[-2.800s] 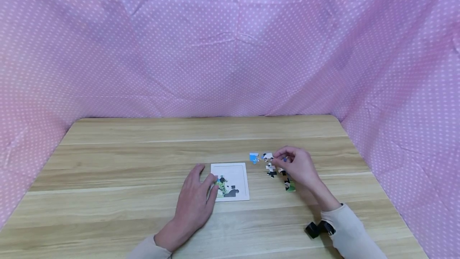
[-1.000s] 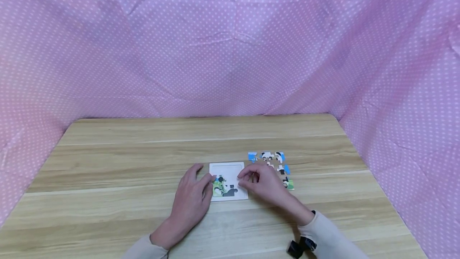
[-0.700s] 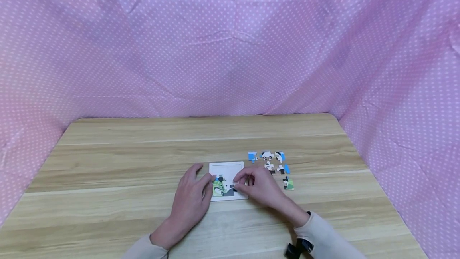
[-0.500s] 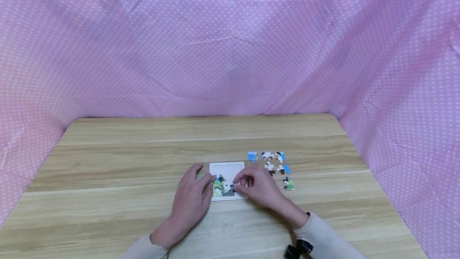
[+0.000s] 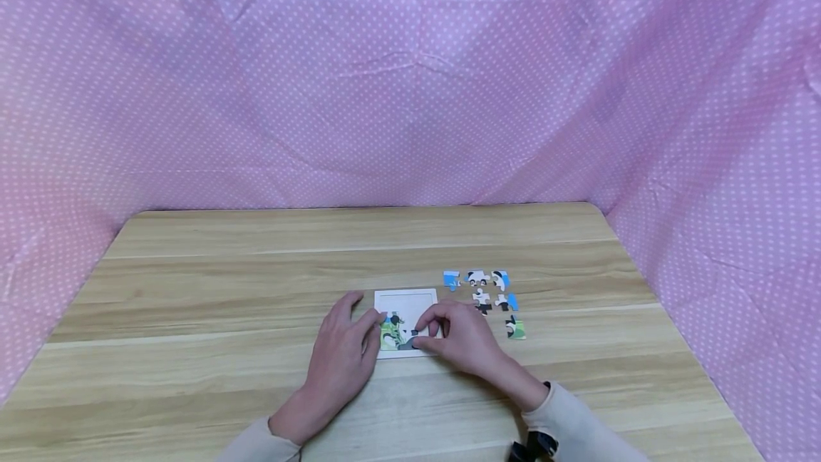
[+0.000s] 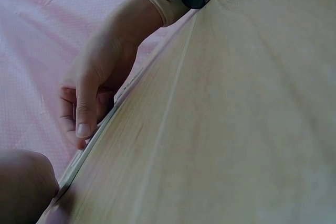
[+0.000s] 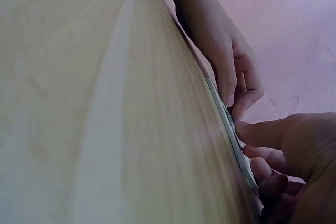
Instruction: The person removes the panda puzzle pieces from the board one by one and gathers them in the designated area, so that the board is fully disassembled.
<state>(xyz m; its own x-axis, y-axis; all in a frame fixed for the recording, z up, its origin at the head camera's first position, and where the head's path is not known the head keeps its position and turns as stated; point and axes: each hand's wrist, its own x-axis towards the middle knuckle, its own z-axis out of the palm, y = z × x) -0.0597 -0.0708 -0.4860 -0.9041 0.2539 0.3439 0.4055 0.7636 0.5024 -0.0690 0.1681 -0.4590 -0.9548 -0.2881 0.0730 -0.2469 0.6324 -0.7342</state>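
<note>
A white square puzzle board point(image 5: 405, 301) lies on the table, with green-and-black panda pieces point(image 5: 391, 337) in its lower left. My left hand point(image 5: 344, 342) rests at the board's left edge, fingertips touching it. At the lower right of the picture, thumb and index finger of my right hand point(image 5: 463, 337) pinch a small puzzle piece low over the board; the fingers hide most of it. The right wrist view has my right hand point(image 7: 294, 156) close up, beside the board's edge point(image 7: 231, 135), with my left hand point(image 7: 223, 51) beyond.
Several loose jigsaw pieces lie right of the board: a blue one point(image 5: 452, 279), a panda face point(image 5: 477, 277), a black-and-white one point(image 5: 482, 301) and a green one point(image 5: 516, 328) among them. Pink dotted cloth point(image 5: 410, 91) hangs behind the wooden table point(image 5: 256, 262).
My right hand has moved left from the loose pieces to the board, then slightly lower on it in the last second. My left hand has stayed at the board's left edge.
</note>
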